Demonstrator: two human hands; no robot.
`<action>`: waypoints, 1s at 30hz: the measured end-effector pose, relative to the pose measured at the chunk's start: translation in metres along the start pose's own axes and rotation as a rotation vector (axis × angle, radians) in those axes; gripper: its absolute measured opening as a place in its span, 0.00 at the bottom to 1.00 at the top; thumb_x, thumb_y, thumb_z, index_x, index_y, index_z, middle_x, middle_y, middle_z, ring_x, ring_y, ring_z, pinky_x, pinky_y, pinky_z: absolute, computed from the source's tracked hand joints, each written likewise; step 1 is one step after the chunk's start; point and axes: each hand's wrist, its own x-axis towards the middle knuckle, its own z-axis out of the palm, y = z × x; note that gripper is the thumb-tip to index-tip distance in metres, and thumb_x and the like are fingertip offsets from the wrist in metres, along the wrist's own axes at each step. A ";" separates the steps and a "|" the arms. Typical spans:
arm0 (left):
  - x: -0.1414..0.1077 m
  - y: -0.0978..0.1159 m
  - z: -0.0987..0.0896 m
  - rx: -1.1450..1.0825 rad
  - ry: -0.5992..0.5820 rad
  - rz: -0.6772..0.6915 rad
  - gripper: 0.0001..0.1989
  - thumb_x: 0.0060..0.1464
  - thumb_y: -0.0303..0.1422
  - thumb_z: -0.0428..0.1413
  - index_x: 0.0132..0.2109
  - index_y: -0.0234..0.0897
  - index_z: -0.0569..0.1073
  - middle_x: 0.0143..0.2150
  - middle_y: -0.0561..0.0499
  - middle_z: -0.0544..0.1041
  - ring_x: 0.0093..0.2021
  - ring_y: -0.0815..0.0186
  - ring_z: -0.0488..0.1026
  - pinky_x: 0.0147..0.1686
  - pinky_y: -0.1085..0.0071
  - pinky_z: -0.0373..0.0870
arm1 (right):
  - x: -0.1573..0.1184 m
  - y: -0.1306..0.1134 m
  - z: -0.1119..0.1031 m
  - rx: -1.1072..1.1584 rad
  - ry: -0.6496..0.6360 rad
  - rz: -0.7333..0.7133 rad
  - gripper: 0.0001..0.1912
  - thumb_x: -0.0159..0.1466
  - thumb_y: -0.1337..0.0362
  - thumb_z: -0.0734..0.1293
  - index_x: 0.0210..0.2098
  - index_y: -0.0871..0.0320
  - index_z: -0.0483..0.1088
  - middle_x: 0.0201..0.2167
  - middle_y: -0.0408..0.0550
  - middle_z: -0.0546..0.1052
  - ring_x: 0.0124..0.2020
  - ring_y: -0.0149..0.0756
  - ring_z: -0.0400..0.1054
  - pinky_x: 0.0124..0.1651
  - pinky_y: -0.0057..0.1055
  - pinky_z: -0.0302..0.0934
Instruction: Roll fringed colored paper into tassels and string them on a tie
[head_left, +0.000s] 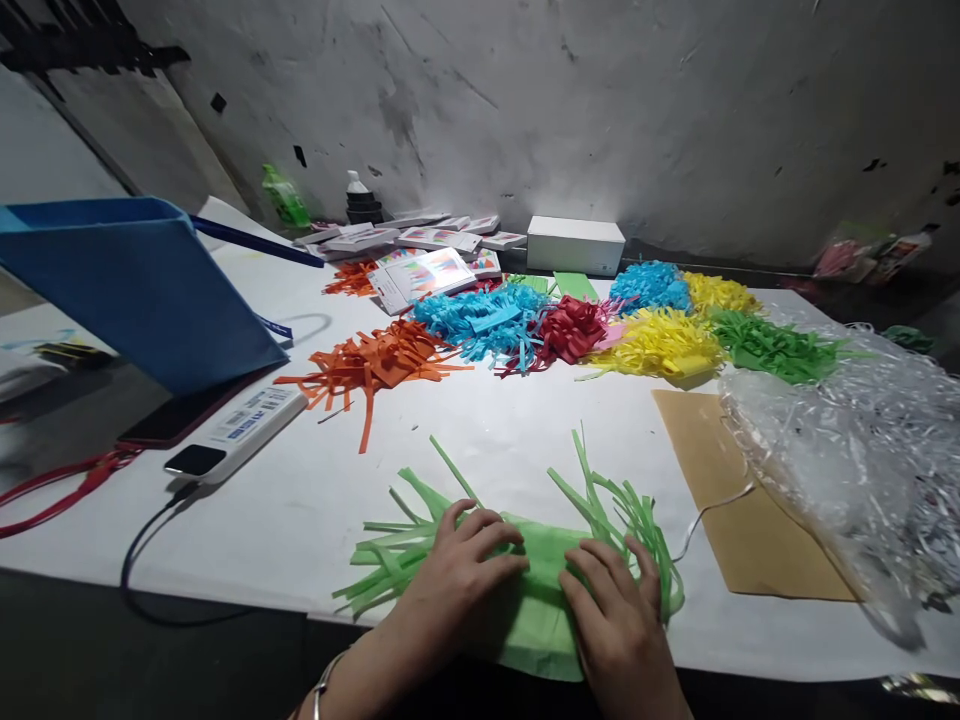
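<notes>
Light green fringed tissue paper [546, 625] lies at the table's near edge, with cut strips fanning out to the left and right of its plain middle. My left hand [469, 565] bends its fingers over the paper's left part, fingertips pressed on the sheet. Across from it, my right hand [619, 600] curls its fingers over the right part beside the strips. Both thumbs are largely hidden, so I cannot see how the sheet is gripped underneath. A bracelet circles my left wrist.
Behind lie fringed paper bundles: orange [382, 360], blue [487, 320], red [570, 330], yellow [660, 345] and green [776, 345]. Brown card [765, 530] and clear plastic [847, 470] lie right. Left are a white device [247, 425] with cable and a blue stand [150, 290]. A white box [576, 245] stands at the wall.
</notes>
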 end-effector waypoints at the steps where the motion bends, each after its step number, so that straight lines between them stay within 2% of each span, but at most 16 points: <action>1: -0.002 -0.001 0.001 -0.002 0.024 0.025 0.09 0.61 0.26 0.56 0.43 0.46 0.77 0.44 0.53 0.81 0.46 0.60 0.71 0.59 0.52 0.51 | -0.001 -0.001 0.001 0.002 0.007 -0.027 0.16 0.72 0.70 0.55 0.39 0.57 0.74 0.40 0.48 0.81 0.48 0.40 0.72 0.66 0.50 0.45; 3: -0.006 -0.002 0.002 0.000 0.050 0.057 0.07 0.63 0.28 0.55 0.42 0.45 0.77 0.42 0.54 0.81 0.46 0.60 0.70 0.60 0.51 0.48 | -0.005 0.000 0.002 0.007 0.010 -0.056 0.16 0.72 0.72 0.55 0.41 0.58 0.75 0.38 0.47 0.81 0.47 0.39 0.72 0.65 0.48 0.46; 7: -0.012 0.000 -0.003 0.018 -0.011 0.028 0.06 0.63 0.28 0.56 0.43 0.45 0.76 0.39 0.55 0.80 0.46 0.62 0.70 0.60 0.54 0.49 | -0.011 0.005 0.000 0.031 -0.006 -0.040 0.19 0.73 0.72 0.52 0.41 0.57 0.74 0.40 0.47 0.81 0.49 0.38 0.71 0.64 0.46 0.48; 9: -0.010 0.001 -0.006 0.049 -0.042 -0.034 0.06 0.63 0.27 0.55 0.40 0.43 0.75 0.39 0.55 0.80 0.45 0.62 0.71 0.59 0.55 0.50 | -0.009 0.007 -0.001 0.011 -0.015 0.047 0.19 0.73 0.70 0.53 0.37 0.55 0.73 0.38 0.45 0.80 0.48 0.38 0.71 0.62 0.45 0.48; 12: 0.001 0.004 -0.007 0.129 -0.099 -0.166 0.10 0.64 0.27 0.52 0.35 0.39 0.74 0.38 0.52 0.78 0.42 0.61 0.71 0.54 0.55 0.57 | 0.000 0.008 0.000 -0.093 -0.102 0.176 0.18 0.73 0.67 0.54 0.31 0.55 0.70 0.36 0.46 0.77 0.44 0.41 0.70 0.57 0.46 0.50; 16: 0.022 0.008 -0.006 0.230 -0.207 -0.344 0.10 0.63 0.27 0.52 0.33 0.36 0.75 0.37 0.47 0.76 0.39 0.57 0.71 0.46 0.55 0.62 | 0.015 0.009 0.005 -0.311 -0.230 0.260 0.14 0.69 0.68 0.58 0.27 0.55 0.68 0.31 0.48 0.74 0.37 0.45 0.68 0.47 0.48 0.54; 20: 0.035 0.010 -0.005 0.260 -0.232 -0.410 0.11 0.62 0.28 0.53 0.32 0.34 0.76 0.35 0.45 0.76 0.39 0.53 0.72 0.41 0.55 0.62 | 0.025 0.008 0.006 -0.426 -0.242 0.308 0.13 0.67 0.68 0.61 0.25 0.55 0.67 0.27 0.48 0.72 0.34 0.47 0.66 0.45 0.50 0.54; 22: 0.037 0.011 -0.004 0.265 -0.241 -0.411 0.11 0.62 0.28 0.53 0.32 0.34 0.77 0.35 0.44 0.77 0.39 0.52 0.72 0.41 0.55 0.62 | 0.026 0.006 0.005 -0.390 -0.199 0.282 0.11 0.68 0.68 0.60 0.30 0.56 0.69 0.32 0.50 0.74 0.38 0.47 0.67 0.49 0.51 0.53; 25: 0.038 0.010 -0.004 0.271 -0.261 -0.403 0.10 0.62 0.28 0.53 0.33 0.34 0.77 0.36 0.44 0.77 0.40 0.52 0.73 0.42 0.54 0.63 | 0.025 0.002 0.004 -0.195 -0.142 0.125 0.10 0.70 0.67 0.59 0.38 0.55 0.71 0.37 0.49 0.76 0.44 0.43 0.67 0.55 0.48 0.50; 27: 0.036 0.010 -0.005 0.266 -0.270 -0.403 0.11 0.62 0.28 0.53 0.32 0.35 0.76 0.35 0.45 0.77 0.40 0.53 0.73 0.42 0.53 0.63 | 0.022 0.001 0.006 -0.092 -0.143 0.024 0.12 0.71 0.68 0.57 0.39 0.55 0.71 0.34 0.46 0.76 0.41 0.39 0.68 0.55 0.44 0.50; 30: 0.031 0.007 -0.007 0.235 -0.213 -0.389 0.05 0.59 0.31 0.58 0.38 0.34 0.76 0.41 0.43 0.77 0.42 0.52 0.72 0.46 0.50 0.63 | 0.018 0.004 0.008 -0.062 -0.140 0.004 0.17 0.71 0.72 0.54 0.37 0.57 0.72 0.30 0.45 0.74 0.36 0.37 0.66 0.53 0.42 0.51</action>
